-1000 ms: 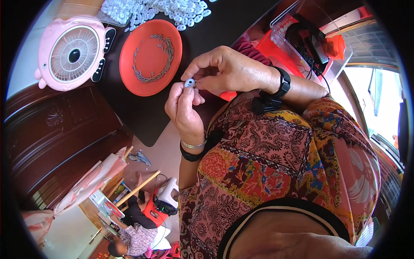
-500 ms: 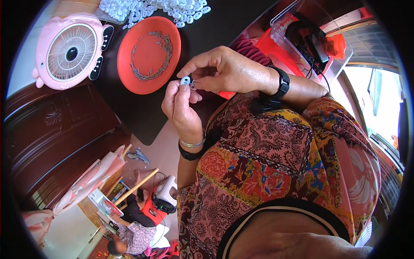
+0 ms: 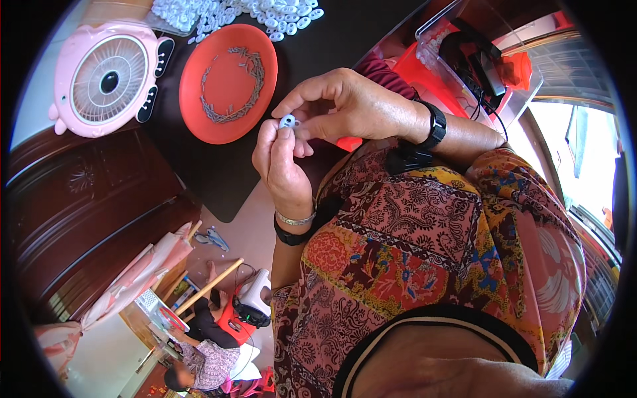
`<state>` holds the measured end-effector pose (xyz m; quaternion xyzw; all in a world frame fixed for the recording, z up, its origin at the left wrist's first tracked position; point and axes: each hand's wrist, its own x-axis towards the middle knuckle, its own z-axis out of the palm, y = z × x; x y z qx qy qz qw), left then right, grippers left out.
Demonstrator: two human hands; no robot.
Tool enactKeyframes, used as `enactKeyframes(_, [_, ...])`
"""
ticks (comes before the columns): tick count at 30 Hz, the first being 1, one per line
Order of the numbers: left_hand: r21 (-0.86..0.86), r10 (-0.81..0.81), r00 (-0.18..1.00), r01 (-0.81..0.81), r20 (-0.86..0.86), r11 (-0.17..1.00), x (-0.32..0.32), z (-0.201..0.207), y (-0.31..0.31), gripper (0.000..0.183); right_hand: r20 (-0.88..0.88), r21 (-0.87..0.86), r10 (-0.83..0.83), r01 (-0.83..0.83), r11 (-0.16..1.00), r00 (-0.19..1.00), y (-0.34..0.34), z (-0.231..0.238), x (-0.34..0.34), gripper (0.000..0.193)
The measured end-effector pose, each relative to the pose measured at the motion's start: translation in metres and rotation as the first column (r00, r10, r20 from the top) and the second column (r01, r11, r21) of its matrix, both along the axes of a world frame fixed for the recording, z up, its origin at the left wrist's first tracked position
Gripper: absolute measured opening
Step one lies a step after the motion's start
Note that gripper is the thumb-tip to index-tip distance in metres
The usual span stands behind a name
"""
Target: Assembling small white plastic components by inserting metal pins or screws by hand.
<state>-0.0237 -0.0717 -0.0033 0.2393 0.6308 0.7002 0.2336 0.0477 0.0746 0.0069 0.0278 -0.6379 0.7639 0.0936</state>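
Note:
Between the thumb and fingers of my left hand (image 3: pixel 284 159) is a small pale oval plastic piece (image 3: pixel 287 121) with holes in it. My right hand (image 3: pixel 342 106) meets it from the right, its thumb and fingertips closed beside the piece; whatever they pinch is too small and covered to name. Both hands are raised in front of the dark table. Left of them, a round orange-red plate (image 3: pixel 192 99) holds many thin grey metal pins (image 3: pixel 255 83), strewn in a ring. Beyond the plate lies a heap of similar white oval pieces (image 3: pixel 265 10).
A pink animal-shaped fan (image 3: pixel 109 83) stands left of the plate on the dark table (image 3: pixel 219 189). At the right is a clear plastic box (image 3: pixel 478 50) with black items and cables. A person (image 3: pixel 209 361) sits in the background at lower left, near a red stool (image 3: pixel 235 325).
My fingers have closed in on the oval piece, which has tilted and is now more covered by my left thumb. My left hand has shifted slightly right.

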Motion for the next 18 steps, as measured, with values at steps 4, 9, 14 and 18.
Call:
enactKeyframes(4, [-0.04, 0.011, 0.998, -0.014, -0.061, 0.999, 0.001, 0.0, -0.001, 0.016, -0.029, 0.071, 0.056, -0.054, 0.996, 0.998, 0.002, -0.004, 0.0, 0.031])
enactKeyframes(9, [-0.043, 0.005, 0.998, -0.008, -0.066, 0.999, 0.004, 0.006, -0.002, 0.02, -0.135, 0.275, -0.036, 0.072, 0.959, 0.99, 0.003, -0.006, -0.001, 0.027])
enactKeyframes(14, [0.002, -0.009, 0.999, 0.009, -0.039, 1.0, 0.003, 0.009, -0.003, 0.029, -0.207, 0.267, -0.034, 0.089, 0.96, 0.978, 0.002, -0.008, -0.001, 0.026])
enactKeyframes(18, [0.061, -0.049, 0.998, 0.052, -0.038, 0.997, 0.001, 0.007, -0.003, 0.03, -0.25, 0.242, -0.026, 0.089, 0.966, 0.968, 0.001, -0.012, -0.001, 0.026])
